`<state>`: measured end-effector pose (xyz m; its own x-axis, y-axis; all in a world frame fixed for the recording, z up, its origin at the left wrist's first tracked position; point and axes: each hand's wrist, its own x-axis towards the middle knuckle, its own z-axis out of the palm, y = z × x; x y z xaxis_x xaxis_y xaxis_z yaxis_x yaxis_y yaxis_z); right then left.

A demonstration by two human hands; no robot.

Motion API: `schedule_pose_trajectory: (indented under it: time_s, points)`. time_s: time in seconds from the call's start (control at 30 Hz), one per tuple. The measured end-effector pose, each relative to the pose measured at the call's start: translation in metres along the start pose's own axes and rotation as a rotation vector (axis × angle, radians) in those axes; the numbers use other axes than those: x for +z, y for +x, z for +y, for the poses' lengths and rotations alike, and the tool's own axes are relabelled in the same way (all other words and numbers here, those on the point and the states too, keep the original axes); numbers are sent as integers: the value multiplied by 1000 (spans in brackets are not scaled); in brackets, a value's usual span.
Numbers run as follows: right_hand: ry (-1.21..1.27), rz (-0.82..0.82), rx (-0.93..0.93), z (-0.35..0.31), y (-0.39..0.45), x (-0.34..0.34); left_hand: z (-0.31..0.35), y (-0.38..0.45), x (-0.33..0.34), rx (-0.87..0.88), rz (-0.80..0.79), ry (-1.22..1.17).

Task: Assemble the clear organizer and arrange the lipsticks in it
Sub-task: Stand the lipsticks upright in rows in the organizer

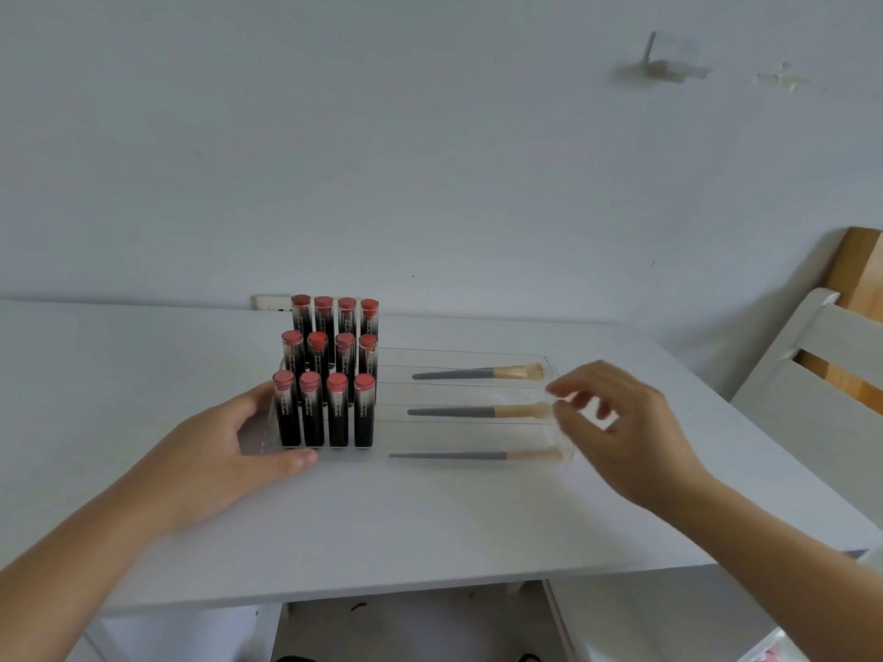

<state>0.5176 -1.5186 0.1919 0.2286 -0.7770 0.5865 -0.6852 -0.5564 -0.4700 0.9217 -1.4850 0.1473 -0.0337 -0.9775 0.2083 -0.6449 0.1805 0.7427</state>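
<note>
A home room: white table (430, 518), wooden chair (812, 375) (marked wall).

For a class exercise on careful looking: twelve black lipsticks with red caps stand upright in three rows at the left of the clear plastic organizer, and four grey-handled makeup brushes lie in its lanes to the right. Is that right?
Not quite. The head view shows three grey-handled makeup brushes, not four, one per lane of the clear plastic organizer. The twelve black lipsticks with red caps do stand upright in three rows at its left.

twelve lipsticks (311, 375), three brushes (478, 412), one organizer (554, 370)
</note>
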Motion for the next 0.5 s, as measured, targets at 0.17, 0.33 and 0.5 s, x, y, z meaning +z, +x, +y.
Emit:
schedule_pose_trajectory:
  time_s: [0.17,0.33,0.5]
  points:
    - [182,93,480,26,-15,13,2,0,-2,-7,-2,-38]
    - [172,-33,517,26,-13,17,-3,0,-4,-3,57,-61]
    - [64,-74,446,19,-14,19,-5,-1,-3,-7,61,-81]
